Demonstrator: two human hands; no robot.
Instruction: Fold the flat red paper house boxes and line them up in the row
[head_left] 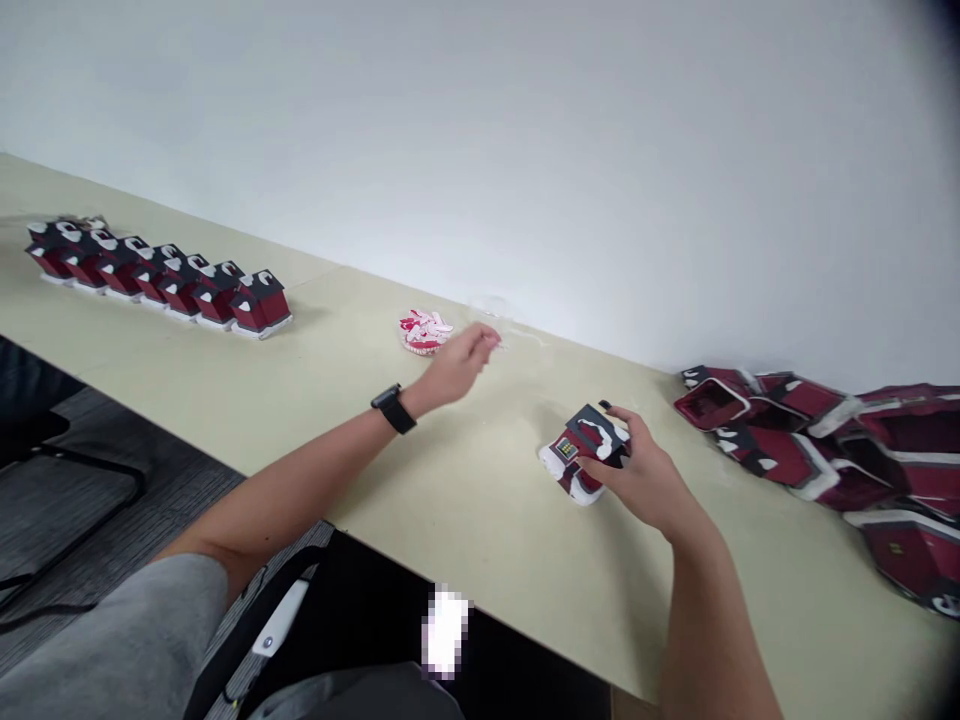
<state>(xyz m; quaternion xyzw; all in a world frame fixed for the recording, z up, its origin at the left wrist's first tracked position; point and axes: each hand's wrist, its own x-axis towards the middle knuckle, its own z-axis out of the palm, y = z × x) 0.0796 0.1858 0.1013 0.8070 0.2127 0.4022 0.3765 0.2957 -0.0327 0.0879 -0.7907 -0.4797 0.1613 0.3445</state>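
My right hand [637,465] grips a small dark red model house [576,450] by its roof and side. The house has a dark roof with white snow patches, a lit-looking yellow window and a white base, and it leans somewhat in the grasp. Farther left, my left hand [461,362], with a black watch on the wrist, is closed with fingers pressed together; what it pinches, if anything, is too small to tell. Just beside it lies a heap of small red and white pieces [425,332]. Behind the fingers is a clear plastic item [491,307].
A row of several similar model houses [180,280] stands at the table's left. On the right, several more red houses [825,430] lie on their sides in a pile, hollow undersides showing. A white wall [480,150] borders the pale table [450,520] at the back.
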